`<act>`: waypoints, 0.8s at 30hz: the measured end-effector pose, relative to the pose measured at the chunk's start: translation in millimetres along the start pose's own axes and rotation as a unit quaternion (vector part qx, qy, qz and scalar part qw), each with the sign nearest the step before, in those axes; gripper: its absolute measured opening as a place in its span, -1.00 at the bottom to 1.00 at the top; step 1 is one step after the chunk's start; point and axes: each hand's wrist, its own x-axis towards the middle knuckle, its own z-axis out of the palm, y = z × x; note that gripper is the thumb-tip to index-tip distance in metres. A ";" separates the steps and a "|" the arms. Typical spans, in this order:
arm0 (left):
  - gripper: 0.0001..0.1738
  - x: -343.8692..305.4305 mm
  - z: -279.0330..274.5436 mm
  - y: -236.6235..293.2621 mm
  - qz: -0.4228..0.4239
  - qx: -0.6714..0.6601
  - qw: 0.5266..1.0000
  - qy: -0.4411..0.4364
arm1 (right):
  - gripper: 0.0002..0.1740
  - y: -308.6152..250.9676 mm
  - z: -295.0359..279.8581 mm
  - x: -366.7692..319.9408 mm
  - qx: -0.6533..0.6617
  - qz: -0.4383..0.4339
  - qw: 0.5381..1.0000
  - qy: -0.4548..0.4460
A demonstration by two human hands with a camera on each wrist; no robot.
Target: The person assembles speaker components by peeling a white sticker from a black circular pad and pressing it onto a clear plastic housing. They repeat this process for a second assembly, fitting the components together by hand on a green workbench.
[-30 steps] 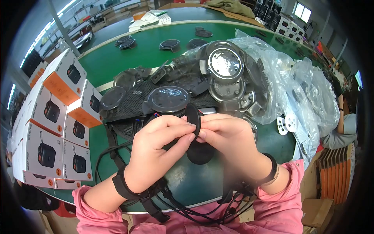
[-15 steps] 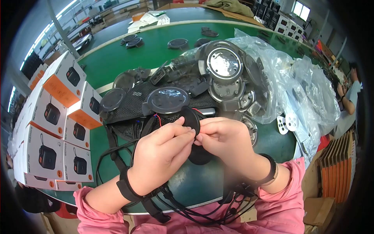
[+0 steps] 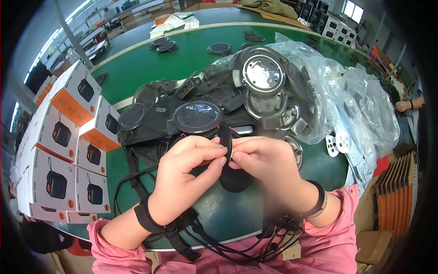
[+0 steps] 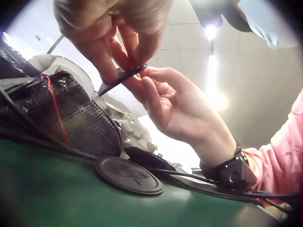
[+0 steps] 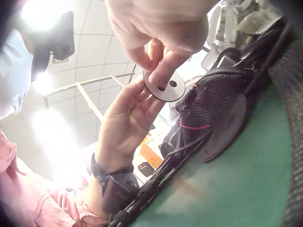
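A thin round disc (image 3: 226,140) stands nearly edge-on between both hands, above the table. Its black face is toward my left hand (image 3: 182,171), whose thumb and fingers pinch it. The right hand (image 3: 268,160) pinches the disc's near edge with thumb and forefinger. In the right wrist view the disc's other face (image 5: 176,88) is white with dark round holes. Beneath the hands, another black disc (image 4: 129,176) with raised marks lies flat on the green table (image 4: 57,194).
Ahead is a pile of dark round plastic parts (image 3: 196,116) and black mesh. Clear plastic bags (image 3: 351,100) spread at the right, beside white pieces with dark holes (image 3: 337,142). Printed boxes (image 3: 52,178) stack at the left. Black cables (image 3: 219,249) run near my waist.
The disc tilted face-up half a second ago and is now nearly edge-on; the left fingers have shifted on it. Parts on the far green surface have moved right. A person at the right has moved.
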 end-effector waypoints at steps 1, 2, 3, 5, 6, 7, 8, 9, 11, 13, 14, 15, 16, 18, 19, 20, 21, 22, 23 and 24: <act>-0.79 0.2 -1.1 -0.9 0.033 0.038 0.999 -0.012 | -0.88 -1.0 0.5 0.0 0.010 0.005 1.000 0.002; -0.79 0.4 -1.9 -1.4 0.066 0.076 0.995 -0.025 | -0.89 -1.4 1.1 0.0 0.021 0.009 1.000 0.003; -0.79 0.2 -2.1 -1.1 0.067 0.076 0.995 -0.026 | -0.89 0.9 1.1 -0.2 0.021 0.009 1.000 0.004; -0.77 -0.8 -2.2 0.7 0.083 0.095 0.991 -0.041 | -0.93 6.9 0.5 -0.5 0.024 -0.005 1.000 0.009; -0.77 -1.4 -2.1 2.5 0.084 0.095 0.991 -0.041 | -0.93 6.1 0.0 -0.9 0.024 -0.006 1.000 0.010; -0.76 -1.9 -1.5 5.1 0.054 0.075 0.995 -0.040 | -0.94 4.4 -1.3 -1.4 -0.068 -0.056 0.996 -0.007; -0.75 -1.8 -0.7 7.0 0.026 0.055 0.997 -0.040 | -0.93 2.5 -2.6 -1.7 -0.161 -0.107 0.981 -0.020; -0.75 -1.7 -0.1 6.9 0.032 0.053 0.997 -0.044 | -0.89 5.5 -1.2 -0.8 -0.174 -0.146 0.974 -0.013; -0.74 -1.2 0.2 6.0 0.031 0.070 0.996 -0.042 | -0.89 4.3 -0.9 -0.5 -0.194 -0.177 0.965 -0.009; -0.73 -0.9 0.9 9.2 0.053 0.076 0.995 -0.046 | -0.88 -0.3 -1.3 -0.6 -0.231 -0.213 0.949 -0.017; -0.72 -1.5 1.6 10.9 0.063 0.086 0.993 -0.042 | -0.89 -3.7 -2.0 0.0 -0.265 -0.248 0.931 -0.025; -0.72 -2.6 1.7 12.6 0.060 0.084 0.994 -0.044 | -0.89 -6.1 -1.4 -1.5 -0.258 -0.245 0.934 -0.026; -0.73 -3.1 0.8 15.5 0.072 0.084 0.993 -0.049 | -0.88 -7.7 -0.6 -4.6 -0.252 -0.241 0.937 -0.028; -0.76 -5.9 1.8 21.9 0.083 0.095 0.991 -0.044 | -0.88 -10.5 -0.4 -13.5 -0.210 -0.187 0.959 -0.038; -0.78 -8.0 1.3 22.9 0.075 0.085 0.993 -0.046 | -0.87 -13.2 -1.1 -17.4 -0.195 -0.178 0.963 -0.047; -0.80 -9.6 1.4 24.1 0.067 0.077 0.994 -0.048 | -0.86 -15.1 -3.2 -22.1 -0.178 -0.171 0.967 -0.056; -0.84 -10.7 1.1 29.8 0.025 0.070 0.996 -0.046 | -0.84 -15.9 -5.6 -28.6 -0.168 -0.144 0.973 -0.069; -0.86 -11.7 0.2 24.3 0.015 0.038 0.998 -0.047 | -0.83 -19.7 -6.7 -35.0 -0.149 -0.138 0.976 -0.081; -0.89 -12.9 -1.7 26.3 -0.058 -0.010 0.996 -0.063 | -0.82 -21.2 -9.2 -41.8 -0.126 -0.119 0.981 -0.091; -0.92 -13.6 -3.5 29.6 -0.132 -0.056 0.986 -0.079 | -0.81 -23.8 -12.7 -48.2 -0.102 -0.101 0.984 -0.101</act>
